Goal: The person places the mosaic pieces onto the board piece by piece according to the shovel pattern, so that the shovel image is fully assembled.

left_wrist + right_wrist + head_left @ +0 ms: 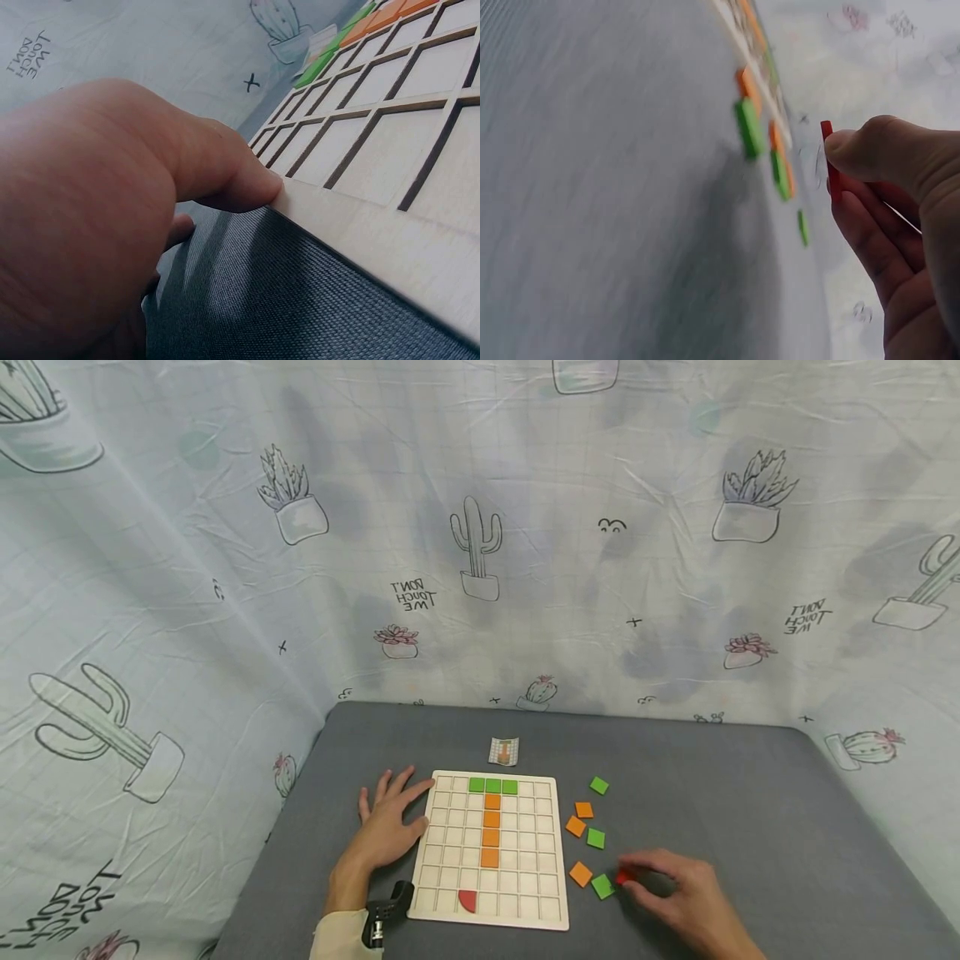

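My right hand [678,893] pinches a small red tile [831,161] between thumb and fingers, to the right of the wooden grid board [525,906]. At the board's left edge, my left hand [390,822] rests with fingers spread, its thumb and index finger touching the rim. On the board, green tiles [492,786] form a short row near the top. Several orange tiles [491,837] run in a column below them. A red quarter-circle tile [467,901] sits in a cell of the bottom row.
Loose orange tiles [581,874] and green tiles [602,886] lie on the grey table [712,802] right of the board. Behind the board lies a small printed card [504,752]. A cactus-patterned curtain [555,568] hangs around the table. A black strap device [386,910] is on my left wrist.
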A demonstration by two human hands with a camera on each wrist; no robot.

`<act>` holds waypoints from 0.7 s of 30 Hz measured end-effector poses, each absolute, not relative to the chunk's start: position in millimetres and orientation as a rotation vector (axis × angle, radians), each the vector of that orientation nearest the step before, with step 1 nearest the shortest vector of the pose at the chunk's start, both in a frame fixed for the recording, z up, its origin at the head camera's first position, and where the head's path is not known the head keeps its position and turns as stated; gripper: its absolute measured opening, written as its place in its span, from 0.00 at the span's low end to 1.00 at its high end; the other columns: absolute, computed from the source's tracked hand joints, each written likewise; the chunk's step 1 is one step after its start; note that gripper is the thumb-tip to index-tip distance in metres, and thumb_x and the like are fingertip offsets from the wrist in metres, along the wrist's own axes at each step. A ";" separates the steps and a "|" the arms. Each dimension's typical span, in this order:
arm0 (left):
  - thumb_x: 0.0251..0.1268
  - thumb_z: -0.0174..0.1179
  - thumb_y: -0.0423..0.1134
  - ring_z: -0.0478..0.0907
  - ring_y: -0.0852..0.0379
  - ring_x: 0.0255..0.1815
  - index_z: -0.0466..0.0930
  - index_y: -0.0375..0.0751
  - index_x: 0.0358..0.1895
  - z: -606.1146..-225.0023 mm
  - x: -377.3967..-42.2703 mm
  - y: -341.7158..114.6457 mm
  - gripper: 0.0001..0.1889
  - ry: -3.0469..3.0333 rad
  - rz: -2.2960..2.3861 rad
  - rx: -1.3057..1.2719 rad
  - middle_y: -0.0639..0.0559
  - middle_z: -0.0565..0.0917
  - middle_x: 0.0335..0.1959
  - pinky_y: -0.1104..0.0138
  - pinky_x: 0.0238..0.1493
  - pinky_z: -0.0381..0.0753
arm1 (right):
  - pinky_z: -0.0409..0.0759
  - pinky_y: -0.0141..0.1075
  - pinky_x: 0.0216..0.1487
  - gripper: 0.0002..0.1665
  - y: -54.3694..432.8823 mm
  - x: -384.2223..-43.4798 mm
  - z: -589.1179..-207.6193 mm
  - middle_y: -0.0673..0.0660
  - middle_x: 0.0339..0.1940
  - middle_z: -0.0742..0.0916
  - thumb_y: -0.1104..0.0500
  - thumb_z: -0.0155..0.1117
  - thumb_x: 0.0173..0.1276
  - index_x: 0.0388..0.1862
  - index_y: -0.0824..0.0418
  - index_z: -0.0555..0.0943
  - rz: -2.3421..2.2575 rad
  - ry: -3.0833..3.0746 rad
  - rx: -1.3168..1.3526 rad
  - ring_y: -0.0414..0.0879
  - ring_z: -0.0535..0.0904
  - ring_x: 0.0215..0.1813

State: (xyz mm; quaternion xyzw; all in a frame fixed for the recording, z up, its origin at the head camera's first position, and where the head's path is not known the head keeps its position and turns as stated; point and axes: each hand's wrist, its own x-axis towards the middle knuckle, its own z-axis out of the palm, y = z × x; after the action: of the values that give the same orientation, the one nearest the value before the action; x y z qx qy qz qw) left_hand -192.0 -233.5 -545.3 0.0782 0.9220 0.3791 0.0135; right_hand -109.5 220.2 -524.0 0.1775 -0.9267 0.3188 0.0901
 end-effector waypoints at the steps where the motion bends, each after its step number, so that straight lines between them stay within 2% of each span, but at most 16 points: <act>1: 0.71 0.67 0.32 0.42 0.25 0.91 0.79 0.50 0.78 -545.7 -192.1 -233.7 0.32 2.871 1.179 0.243 0.36 0.62 0.88 0.24 0.81 0.25 | 0.92 0.35 0.44 0.23 217.6 -109.9 -521.9 0.37 0.44 0.93 0.65 0.88 0.57 0.49 0.48 0.93 0.948 -2.743 0.576 0.29 0.87 0.44; 6: 0.70 0.68 0.31 0.43 0.25 0.91 0.79 0.50 0.78 -546.5 -192.6 -233.5 0.32 2.874 1.178 0.239 0.36 0.62 0.88 0.24 0.81 0.25 | 0.93 0.37 0.42 0.25 200.6 -112.8 -514.9 0.41 0.44 0.94 0.70 0.86 0.55 0.50 0.52 0.93 1.006 -2.634 0.782 0.30 0.88 0.42; 12: 0.70 0.68 0.31 0.43 0.25 0.90 0.79 0.49 0.78 -545.9 -193.0 -232.8 0.32 2.884 1.172 0.240 0.35 0.62 0.88 0.24 0.81 0.26 | 0.94 0.38 0.43 0.25 176.4 -117.8 -509.9 0.43 0.46 0.94 0.71 0.83 0.59 0.54 0.53 0.93 1.153 -2.629 0.908 0.31 0.88 0.42; 21: 0.69 0.68 0.31 0.43 0.24 0.90 0.79 0.48 0.78 -546.1 -192.5 -232.6 0.32 2.886 1.179 0.242 0.35 0.62 0.88 0.23 0.81 0.26 | 0.93 0.36 0.44 0.18 141.9 -119.7 -513.5 0.44 0.47 0.94 0.65 0.80 0.69 0.56 0.53 0.92 1.299 -2.661 1.037 0.32 0.87 0.44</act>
State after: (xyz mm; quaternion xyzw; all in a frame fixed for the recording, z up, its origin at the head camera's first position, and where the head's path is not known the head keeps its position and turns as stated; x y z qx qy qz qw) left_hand -192.5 -232.6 -546.1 0.0773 0.9229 0.3770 0.0074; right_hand -119.7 141.9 -513.5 0.3306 -0.8481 0.4140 0.0021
